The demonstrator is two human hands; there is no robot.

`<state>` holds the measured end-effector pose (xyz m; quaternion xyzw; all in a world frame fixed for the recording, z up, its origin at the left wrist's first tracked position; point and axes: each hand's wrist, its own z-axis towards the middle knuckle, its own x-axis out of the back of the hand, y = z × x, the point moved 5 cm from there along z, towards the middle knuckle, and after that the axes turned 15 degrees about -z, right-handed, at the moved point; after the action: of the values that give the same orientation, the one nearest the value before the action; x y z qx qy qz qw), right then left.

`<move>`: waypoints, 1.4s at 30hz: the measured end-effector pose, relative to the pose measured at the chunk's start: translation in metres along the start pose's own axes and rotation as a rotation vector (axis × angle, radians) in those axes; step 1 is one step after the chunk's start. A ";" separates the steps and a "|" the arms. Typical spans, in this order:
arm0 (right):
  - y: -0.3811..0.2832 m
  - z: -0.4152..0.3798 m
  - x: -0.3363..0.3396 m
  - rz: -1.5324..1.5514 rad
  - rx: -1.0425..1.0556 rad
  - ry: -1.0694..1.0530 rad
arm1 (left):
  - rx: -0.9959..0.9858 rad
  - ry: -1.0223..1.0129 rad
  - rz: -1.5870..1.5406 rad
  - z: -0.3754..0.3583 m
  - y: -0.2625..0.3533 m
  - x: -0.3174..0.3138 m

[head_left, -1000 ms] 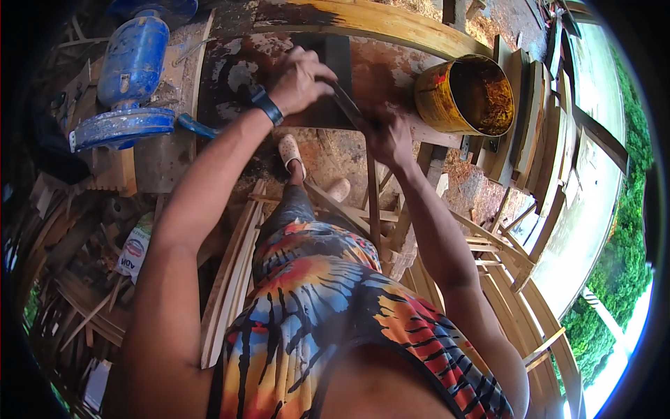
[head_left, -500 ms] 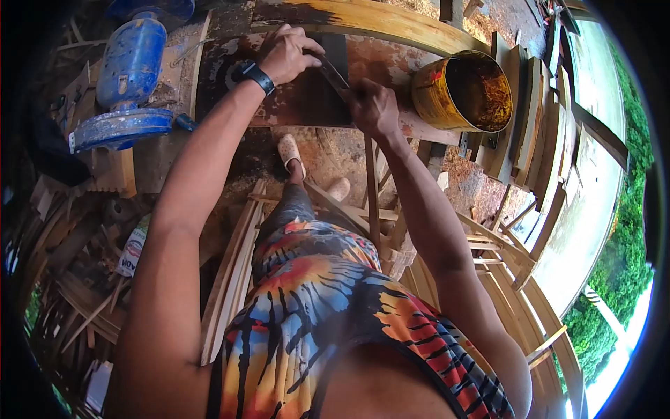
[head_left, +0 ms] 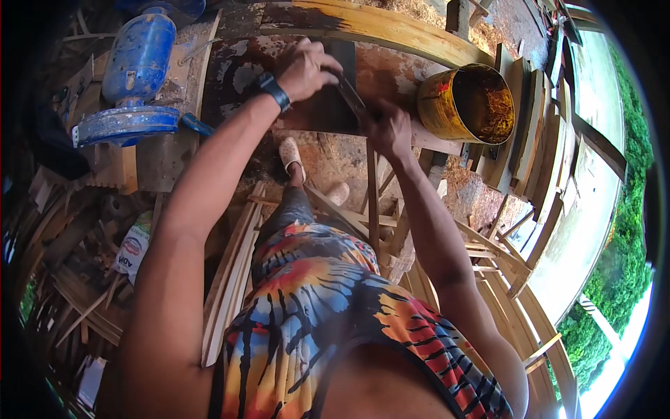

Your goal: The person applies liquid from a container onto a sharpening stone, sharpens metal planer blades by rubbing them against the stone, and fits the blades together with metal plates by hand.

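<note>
A thin, dark flat bar (head_left: 350,96), blade-like in shape, runs slantwise between my two hands above the bench. My left hand (head_left: 305,70) has its fingers closed at the bar's far end, with a dark watch on the wrist. Around the near end, my right hand (head_left: 389,129) is wrapped in a fist that hides that part. Beneath them lies a dark rectangular sheet or slab (head_left: 324,115) on the stained bench top (head_left: 380,66). Whether the bar touches the slab cannot be made out.
A yellow bucket (head_left: 429,105) with a stained inside stands right of my right hand. At left sits a blue motor-like machine (head_left: 139,59). A long plank (head_left: 391,28) lines the bench's far side; stacked boards (head_left: 520,119) stand at right. Wood strips (head_left: 234,272) lean near my legs.
Both hands have shifted slightly right and nearer to my body, with the bar still held between them. The whole view has also moved a little.
</note>
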<state>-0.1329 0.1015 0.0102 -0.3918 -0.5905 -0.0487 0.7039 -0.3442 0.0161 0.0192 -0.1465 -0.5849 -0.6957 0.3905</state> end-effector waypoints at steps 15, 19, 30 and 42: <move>-0.015 -0.153 0.052 2.012 -0.337 -0.424 | 0.418 -0.045 -1.464 -0.065 0.167 -0.016; -0.054 -0.206 0.073 2.420 -0.370 -0.521 | 0.507 -0.235 -1.666 -0.081 0.238 -0.059; -0.061 -0.259 0.111 2.564 0.013 -0.562 | 0.612 -0.280 -1.682 -0.094 0.329 -0.078; -0.056 -0.272 0.102 2.523 0.071 -0.550 | 0.594 -0.094 -1.570 -0.109 0.345 -0.080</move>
<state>0.0835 -0.0623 0.1279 -0.6539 0.0598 0.7431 0.1291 -0.0175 -0.0590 0.1779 0.3829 -0.6914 -0.5758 -0.2095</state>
